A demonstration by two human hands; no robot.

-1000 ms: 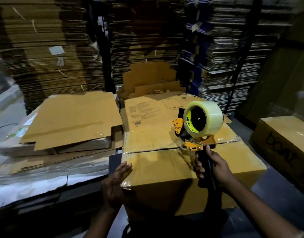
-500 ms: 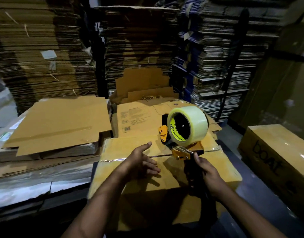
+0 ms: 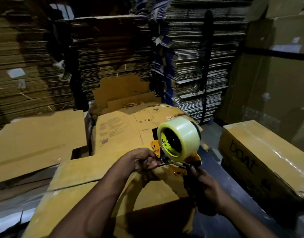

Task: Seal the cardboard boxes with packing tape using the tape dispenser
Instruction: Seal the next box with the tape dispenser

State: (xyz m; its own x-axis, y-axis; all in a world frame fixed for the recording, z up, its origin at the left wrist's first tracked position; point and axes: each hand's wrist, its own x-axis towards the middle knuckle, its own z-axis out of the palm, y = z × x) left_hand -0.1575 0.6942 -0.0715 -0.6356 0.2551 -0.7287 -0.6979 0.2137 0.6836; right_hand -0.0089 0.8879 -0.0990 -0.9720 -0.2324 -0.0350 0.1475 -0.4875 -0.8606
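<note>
An orange and black tape dispenser (image 3: 177, 162) with a roll of clear tape (image 3: 183, 134) is held upright above a closed brown cardboard box (image 3: 89, 176). My right hand (image 3: 206, 182) grips its black handle from below. My left hand (image 3: 144, 160) pinches at the metal front of the dispenser, just under the roll, where the tape end comes out. A strip of clear tape lies along the box's top seam. The box's near face is in shadow under my arms.
A taped box marked "boat" (image 3: 261, 162) lies at the right. Flattened cartons (image 3: 123, 127) and loose cardboard sheets (image 3: 32, 143) lie behind and left of the box. Tall stacks of flat cardboard (image 3: 195, 66) wall in the back.
My left hand left the box top and rose to the dispenser's front. The dispenser moved slightly right and nearer. The view shifted left across the box.
</note>
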